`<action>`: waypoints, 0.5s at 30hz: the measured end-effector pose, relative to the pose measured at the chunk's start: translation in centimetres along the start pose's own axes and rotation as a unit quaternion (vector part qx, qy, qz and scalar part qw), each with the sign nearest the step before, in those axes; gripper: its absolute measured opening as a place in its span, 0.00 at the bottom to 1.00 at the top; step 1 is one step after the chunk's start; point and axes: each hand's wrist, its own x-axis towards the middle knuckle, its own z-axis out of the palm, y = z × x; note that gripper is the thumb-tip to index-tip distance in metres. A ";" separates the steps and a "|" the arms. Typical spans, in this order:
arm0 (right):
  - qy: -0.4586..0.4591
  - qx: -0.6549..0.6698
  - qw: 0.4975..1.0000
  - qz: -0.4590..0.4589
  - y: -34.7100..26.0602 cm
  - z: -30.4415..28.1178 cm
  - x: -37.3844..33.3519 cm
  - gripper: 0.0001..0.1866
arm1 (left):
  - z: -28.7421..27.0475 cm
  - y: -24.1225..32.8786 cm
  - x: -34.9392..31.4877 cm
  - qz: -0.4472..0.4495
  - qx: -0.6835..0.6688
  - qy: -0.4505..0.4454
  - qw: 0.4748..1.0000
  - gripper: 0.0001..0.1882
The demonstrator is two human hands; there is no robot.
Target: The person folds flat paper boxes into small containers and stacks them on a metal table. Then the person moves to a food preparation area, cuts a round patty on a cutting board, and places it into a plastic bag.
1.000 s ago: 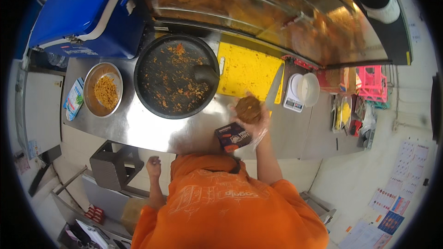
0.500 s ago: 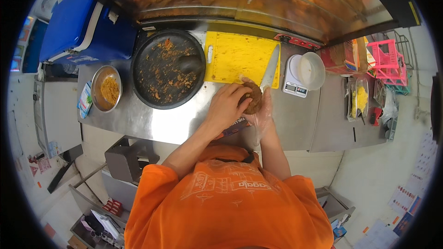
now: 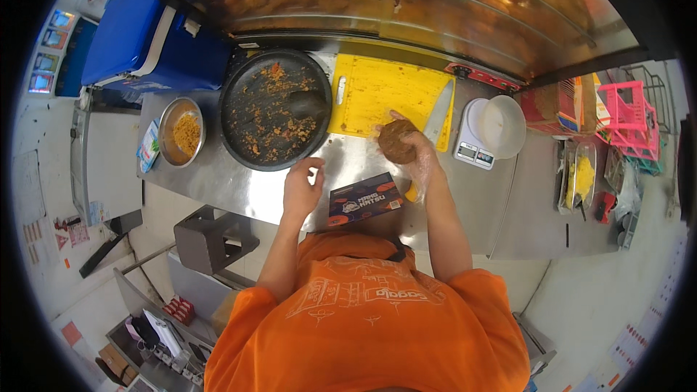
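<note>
Your right hand, in a clear plastic glove, is closed around a round brown lump with a rough surface; your thumb lies over its right side, and fingertips show past its far and left edges. The lump sits up off the stainless-steel counter, in front of the near edge of a yellow cutting board that stretches away beyond the grip. Just past the grip, toward its right, a knife lies on that board with its tip pointing away from you. A yellow end shows below the glove; you cannot tell from this view whether it belongs to the knife. Nearer to you than the grip and a little left, a dark printed carton lies on the counter. Your bare left hand is well left of the grip, loosely curled with a gap between forefinger and thumb, near the rim of a large dark stone mortar. Crumbs are scattered in the mortar, and a dark pestle lies in its right side. Farther left stands a steel bowl of yellow-brown crumbs. Right of the grip is a white digital scale bearing a round container.
</note>
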 end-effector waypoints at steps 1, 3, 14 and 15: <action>0.014 -0.010 1.000 -0.012 -0.2 0.3 0.3 0.37 | -0.6 -1.1 -0.6 -0.008 -0.004 0.011 1.000 0.07; 0.021 -0.035 0.999 -0.034 -0.3 -0.5 1.2 0.37 | -1.8 -3.2 -1.7 -0.024 -0.016 0.032 0.999 0.08; 0.176 -0.113 0.970 -0.125 2.1 -10.2 -2.6 0.29 | 0.2 -0.7 -1.1 -0.046 -0.137 -0.073 0.987 0.07; 0.217 -0.135 0.957 -0.138 2.4 -10.9 -3.7 0.29 | 0.3 -0.1 -1.0 -0.045 -0.137 -0.089 0.986 0.07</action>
